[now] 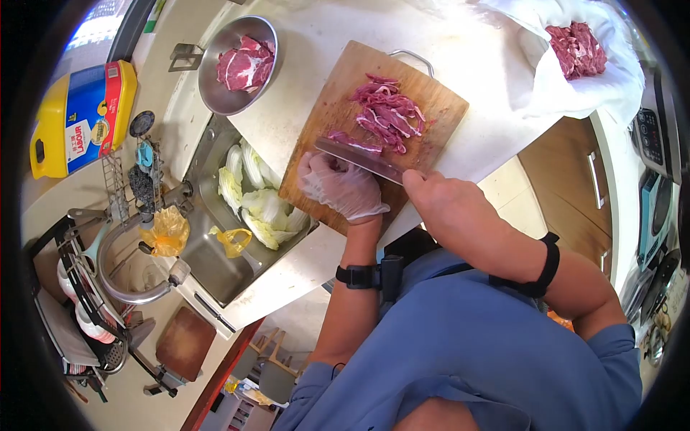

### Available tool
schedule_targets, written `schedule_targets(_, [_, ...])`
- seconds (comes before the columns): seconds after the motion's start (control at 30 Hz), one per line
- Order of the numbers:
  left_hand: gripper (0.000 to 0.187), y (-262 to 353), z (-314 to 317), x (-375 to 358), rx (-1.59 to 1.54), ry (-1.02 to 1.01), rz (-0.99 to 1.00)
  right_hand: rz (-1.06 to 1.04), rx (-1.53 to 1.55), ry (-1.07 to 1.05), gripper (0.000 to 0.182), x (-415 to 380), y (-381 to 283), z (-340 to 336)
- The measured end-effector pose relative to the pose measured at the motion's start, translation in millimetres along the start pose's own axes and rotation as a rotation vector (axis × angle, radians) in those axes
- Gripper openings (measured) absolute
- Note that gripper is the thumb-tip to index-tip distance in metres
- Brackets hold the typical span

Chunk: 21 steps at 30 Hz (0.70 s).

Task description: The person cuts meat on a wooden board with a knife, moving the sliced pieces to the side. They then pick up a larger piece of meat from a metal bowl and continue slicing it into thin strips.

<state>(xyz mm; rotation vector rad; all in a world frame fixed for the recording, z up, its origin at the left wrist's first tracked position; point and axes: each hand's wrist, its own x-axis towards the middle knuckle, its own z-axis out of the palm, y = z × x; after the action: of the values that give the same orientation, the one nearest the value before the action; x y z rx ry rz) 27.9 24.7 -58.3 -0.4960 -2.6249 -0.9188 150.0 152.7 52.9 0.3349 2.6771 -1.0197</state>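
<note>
My right hand (449, 208), bare, is closed round the handle of a kitchen knife (365, 160). Its blade lies across the wooden cutting board (320, 118), right beside the fingers of my left hand (343, 188). A clear glove covers that left hand, whose curled fingers press down near the blade; the meat under them is mostly hidden. A small strip of raw red meat (352, 140) shows just beyond the blade. Further up the board lies a loose heap of sliced meat (388, 115).
A metal bowl (210, 90) with raw meat stands upper left. At upper right, more meat (577, 50) lies in a white plastic bag (568, 93). Cabbage leaves (266, 212) are in the sink (223, 276), near the curved faucet (108, 251). A yellow jug (86, 118) stands far left.
</note>
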Motion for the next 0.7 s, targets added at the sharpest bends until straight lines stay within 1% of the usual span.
schedule_targets(0.07, [0.022, 4, -1, 2, -0.007, -0.004, -0.002, 0.027, -0.028, -0.036, 0.014, -2, -2, -3])
schedule_targets(0.1, [0.024, 8, -3, 3, -0.024, -0.035, -0.048, 0.050, -0.056, -0.072, 0.015, -2, -2, -4])
schedule_targets(0.13, [0.025, 10, -4, 4, -0.039, -0.066, -0.095, 0.048, -0.058, -0.075, 0.015, 1, -1, -4])
schedule_targets(0.17, [0.025, 8, -3, 4, -0.038, -0.065, -0.099, 0.036, -0.039, -0.048, 0.014, 3, -2, -4])
schedule_targets(0.23, [0.023, 3, 2, 2, -0.199, -0.050, -0.128, 0.024, -0.021, -0.027, 0.014, 8, -3, -5])
schedule_targets(0.27, [0.023, -1, 4, 1, -0.197, -0.047, -0.135, 0.022, -0.008, -0.039, 0.014, 13, -4, -8])
schedule_targets(0.33, [0.030, -6, 5, -1, -0.158, -0.046, -0.100, 0.012, 0.004, -0.056, 0.013, 24, -6, -11])
schedule_targets(0.37, [0.030, -8, 4, 0, -0.160, -0.039, -0.101, -0.010, -0.001, -0.058, 0.013, 31, -5, -13])
schedule_targets(0.43, [0.028, -6, 2, 1, 0.019, -0.011, 0.063, -0.034, -0.016, -0.060, 0.013, 42, -5, -15])
schedule_targets(0.53, [0.024, 0, 1, 1, -0.019, 0.019, 0.046, -0.080, 0.010, -0.026, 0.012, 44, -3, -5])
schedule_targets(0.57, [0.024, -1, 2, 1, -0.020, 0.020, 0.044, -0.028, 0.024, -0.032, 0.012, 35, 0, -3])
schedule_targets(0.6, [0.021, -5, 3, -1, -0.060, -0.018, -0.015, 0.025, 0.040, -0.042, 0.012, 26, 2, -1])
schedule_targets(0.7, [0.018, 0, 3, 3, -0.106, -0.074, -0.141, 0.062, 0.003, -0.113, 0.013, 9, 7, -12])
